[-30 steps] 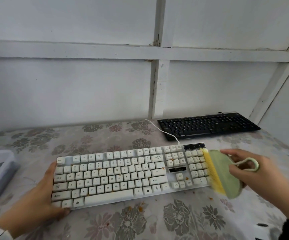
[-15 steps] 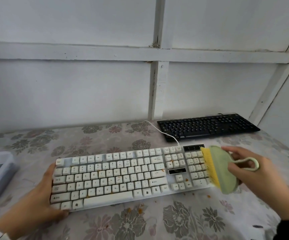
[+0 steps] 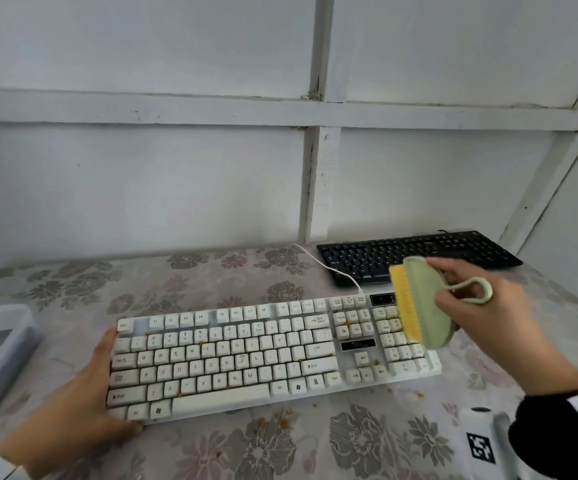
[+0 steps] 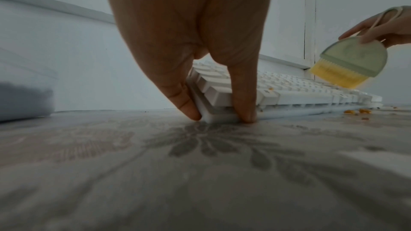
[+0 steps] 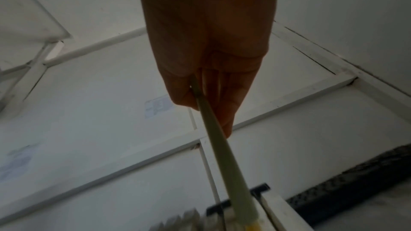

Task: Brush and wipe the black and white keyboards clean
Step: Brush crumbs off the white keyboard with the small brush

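The brushing of the white keyboard (image 3: 273, 355) looks to be the step in hand, and I'd say it is only partly through: orange crumbs (image 3: 282, 422) lie on the flowered tablecloth (image 3: 211, 275) just in front of the keyboard, and more specks sit between the letter keys.

The left hand (image 3: 83, 400) steadies the keyboard's left end. In the left wrist view its fingers (image 4: 186, 101) run straight down against the end wall, with the thumb on the front edge at the corner, so it braces the board and does not clutch it.

The right hand (image 3: 478, 317) grips the pale green brush (image 3: 426, 306), thumb and fingers pinched on its flat oval body, with the brush's loop (image 3: 474, 289) round a finger. The yellow bristles (image 3: 406, 303) point leftward from those fingers and hang over the number pad; from the left wrist they appear just clear of the keys, though I can't be sure they aren't grazing them.

The black keyboard (image 3: 419, 254) lies beyond the right hand's fingers, well apart from the left hand, nearer the wall. A grey-white tray (image 3: 3, 344) sits left of the left hand.

The next move, to my eye, calls for lowering the bristles onto the keys and drawing them along the rows toward the front edge, pressing lightly so crumbs come out of the gaps and don't lodge deeper. The left hand needs to hold firm so the board doesn't slide.
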The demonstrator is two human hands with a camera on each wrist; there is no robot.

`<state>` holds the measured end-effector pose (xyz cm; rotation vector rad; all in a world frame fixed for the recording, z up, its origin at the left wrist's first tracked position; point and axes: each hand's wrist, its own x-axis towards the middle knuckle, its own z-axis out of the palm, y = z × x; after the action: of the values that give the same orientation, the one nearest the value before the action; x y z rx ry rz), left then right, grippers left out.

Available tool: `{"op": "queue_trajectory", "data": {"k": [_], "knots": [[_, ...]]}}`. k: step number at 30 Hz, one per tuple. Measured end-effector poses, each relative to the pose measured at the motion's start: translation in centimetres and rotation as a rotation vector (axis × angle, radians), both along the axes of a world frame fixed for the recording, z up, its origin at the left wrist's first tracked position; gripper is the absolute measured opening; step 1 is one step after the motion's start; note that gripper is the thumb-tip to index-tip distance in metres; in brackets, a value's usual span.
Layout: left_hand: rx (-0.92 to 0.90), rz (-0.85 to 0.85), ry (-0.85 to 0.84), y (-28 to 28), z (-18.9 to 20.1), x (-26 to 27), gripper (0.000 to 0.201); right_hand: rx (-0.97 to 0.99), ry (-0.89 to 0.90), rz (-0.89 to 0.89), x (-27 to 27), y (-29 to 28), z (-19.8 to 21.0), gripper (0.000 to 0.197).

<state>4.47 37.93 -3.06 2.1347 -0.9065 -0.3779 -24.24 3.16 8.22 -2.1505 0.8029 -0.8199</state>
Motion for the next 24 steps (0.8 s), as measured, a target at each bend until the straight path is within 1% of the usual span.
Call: {"op": "queue_trajectory", "data": {"k": [4,7,9,12,15,18,21,24], "knots": [[0.056,-0.004,-0.03,0.2,0.2,0.0,0.123,0.074,0.094,0.025,-1.6,0.8,-2.2,0.052],[0.089,0.009,-0.038,0.2,0.3,-0.1,0.125,0.109,0.123,0.007,-2.6,1.0,-1.8,0.057],[0.094,0.013,-0.04,0.2,0.2,-0.1,0.126,0.079,0.099,-0.021,-2.8,0.9,-0.6,0.059],[0.077,0.001,-0.027,0.2,0.3,-0.2,0.124,0.045,-0.001,-0.045,-2.3,0.3,1.2,0.053],[0.044,-0.011,-0.001,0.1,0.3,-0.1,0.125,0.028,-0.06,-0.026,-1.2,-0.1,1.6,0.048],[0.083,0.017,-0.005,0.2,0.1,0.0,0.13,0.039,0.004,0.001,-1.0,0.5,-0.1,0.05],[0.082,0.021,-0.008,0.2,0.1,0.0,0.13,0.072,0.07,0.009,-2.2,0.9,-2.4,0.052],[0.084,0.007,-0.005,0.3,-0.1,0.2,0.129,0.078,0.116,-0.004,-3.1,1.1,-2.6,0.053]]}}
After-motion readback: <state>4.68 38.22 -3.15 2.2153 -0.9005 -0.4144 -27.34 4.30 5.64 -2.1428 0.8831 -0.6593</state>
